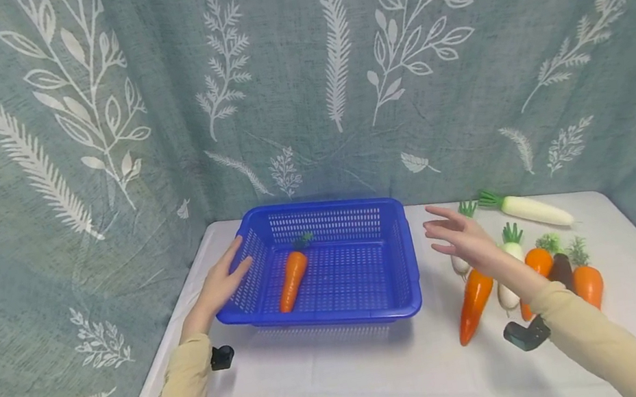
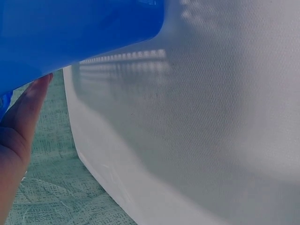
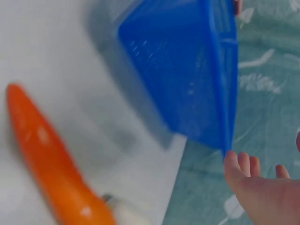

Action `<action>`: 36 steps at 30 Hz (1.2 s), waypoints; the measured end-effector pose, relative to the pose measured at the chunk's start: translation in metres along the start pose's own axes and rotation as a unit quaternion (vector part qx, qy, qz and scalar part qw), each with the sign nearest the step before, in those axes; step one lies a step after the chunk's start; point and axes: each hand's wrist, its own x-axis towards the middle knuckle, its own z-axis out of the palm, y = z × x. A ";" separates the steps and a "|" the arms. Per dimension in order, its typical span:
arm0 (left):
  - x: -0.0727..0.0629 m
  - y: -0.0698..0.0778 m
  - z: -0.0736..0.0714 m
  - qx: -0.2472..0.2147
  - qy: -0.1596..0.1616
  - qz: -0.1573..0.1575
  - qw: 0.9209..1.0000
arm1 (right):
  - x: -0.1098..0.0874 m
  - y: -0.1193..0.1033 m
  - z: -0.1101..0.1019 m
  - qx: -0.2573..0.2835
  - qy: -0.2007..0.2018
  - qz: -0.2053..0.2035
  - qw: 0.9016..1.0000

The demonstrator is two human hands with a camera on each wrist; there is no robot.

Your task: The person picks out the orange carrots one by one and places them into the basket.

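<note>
A blue plastic basket (image 1: 320, 212) stands on the white table and holds one orange carrot (image 1: 293, 279). My left hand (image 1: 224, 283) rests with straight fingers against the basket's left wall; in the left wrist view a finger (image 2: 26, 110) touches the blue basket rim (image 2: 70, 33). My right hand (image 1: 460, 236) hovers open just right of the basket, above a loose carrot (image 1: 473, 304), holding nothing. The right wrist view shows that carrot (image 3: 47, 159), the basket (image 3: 187, 79) and my fingertips (image 3: 243, 164).
Right of the basket lie several toy vegetables: a white radish (image 1: 529, 210), smaller radishes (image 1: 512, 252), more carrots (image 1: 587, 281) and a dark one (image 1: 560, 270). A leaf-patterned teal curtain (image 1: 298, 70) closes off the back and sides. Bare tablecloth (image 1: 348, 388) lies in front.
</note>
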 end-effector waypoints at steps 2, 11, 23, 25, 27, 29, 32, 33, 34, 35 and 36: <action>-0.001 -0.001 0.000 0.000 0.000 0.000 1.000 | -0.001 0.004 -0.008 -0.007 0.006 0.009 1.000; -0.001 -0.003 -0.001 0.001 0.001 0.005 1.000 | -0.008 0.019 -0.039 -0.026 0.021 0.045 0.998; 0.000 -0.002 -0.001 0.000 0.001 0.005 1.000 | -0.020 0.030 -0.063 -0.115 0.010 0.105 0.988; 0.000 -0.002 -0.001 -0.001 0.001 0.006 1.000 | -0.022 0.031 -0.065 -0.125 0.004 0.116 0.985; 0.000 -0.002 -0.001 -0.001 0.001 0.005 1.000 | -0.023 0.034 -0.066 -0.136 -0.004 0.121 0.983; 0.000 -0.002 -0.001 0.001 0.001 0.004 1.000 | -0.024 0.036 -0.067 -0.143 -0.007 0.127 0.982; 0.000 -0.003 -0.001 0.004 0.000 0.003 1.000 | -0.025 0.040 -0.066 -0.156 -0.012 0.132 0.979; 0.000 -0.003 -0.001 0.005 -0.001 0.003 1.000 | -0.025 0.041 -0.066 -0.159 -0.013 0.132 0.978; 0.000 -0.002 0.000 0.005 -0.001 0.003 1.000 | -0.026 0.042 -0.065 -0.164 -0.013 0.132 0.978; 0.001 -0.003 0.000 0.005 -0.002 0.003 1.000 | -0.026 0.042 -0.065 -0.170 -0.015 0.130 0.977; 0.001 -0.003 0.000 0.004 -0.002 0.002 1.000 | -0.026 0.043 -0.065 -0.176 -0.015 0.128 0.976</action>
